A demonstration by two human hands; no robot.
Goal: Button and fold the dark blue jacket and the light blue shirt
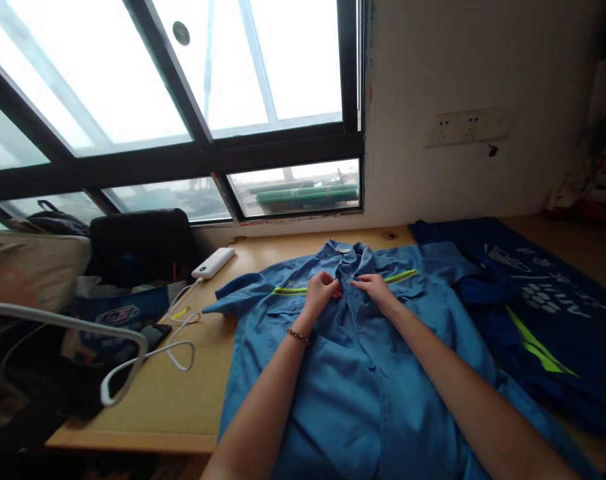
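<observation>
Carefully, a person is bending both bare hands to a blue shirt (327,373), which is lying face up across a table (153,407) below a window (277,67). The left hand (323,293), a beaded bracelet (299,337) circling its wrist, is pinching the front opening (365,343) from one side; the right hand (375,290) is pinching it from the other. Their fingertips are almost meeting just below the collar (363,259) — neither hand is clearly nearer the seam, and whether a button is sitting between the fingers cannot be told.

The shirt's long axis is running from the collar, at the far edge by the wall, back toward the wearer of the camera, its body spreading beneath both forearms. The opening is following that same line, dropping between the arms and slanting slightly rightward. On the right, a dark blue garment (573,340) is lying against the shirt's sleeve; on the left, a white power bank (213,263) is resting well apart from the hands, trailing its cable (190,347).
</observation>
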